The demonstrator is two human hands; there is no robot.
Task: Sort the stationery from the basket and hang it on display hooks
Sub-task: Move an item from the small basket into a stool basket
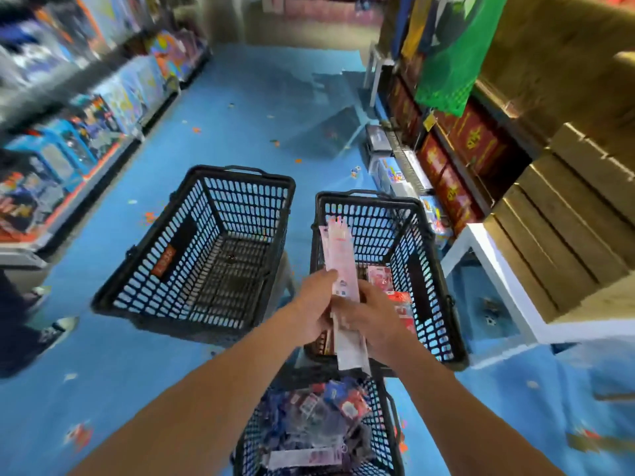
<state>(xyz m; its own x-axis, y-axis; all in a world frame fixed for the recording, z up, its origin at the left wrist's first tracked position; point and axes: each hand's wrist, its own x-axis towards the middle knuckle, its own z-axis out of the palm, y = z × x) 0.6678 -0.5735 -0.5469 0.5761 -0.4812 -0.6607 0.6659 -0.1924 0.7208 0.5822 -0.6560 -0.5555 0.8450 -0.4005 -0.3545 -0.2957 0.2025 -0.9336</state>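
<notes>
Head view: the left hand (314, 304) and the right hand (372, 314) both curl their fingers round a bundle of long pink stationery packs (338, 249), held over the right-hand black basket (371, 214). Red packets (395, 300) lie inside it. A nearer basket (251, 438) holds blue and red packets.

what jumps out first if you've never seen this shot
Centre frame, the left hand and right hand hold long pink packets above a black basket with red packs. To its left stands a near-empty basket; a packed basket sits nearest.
</notes>
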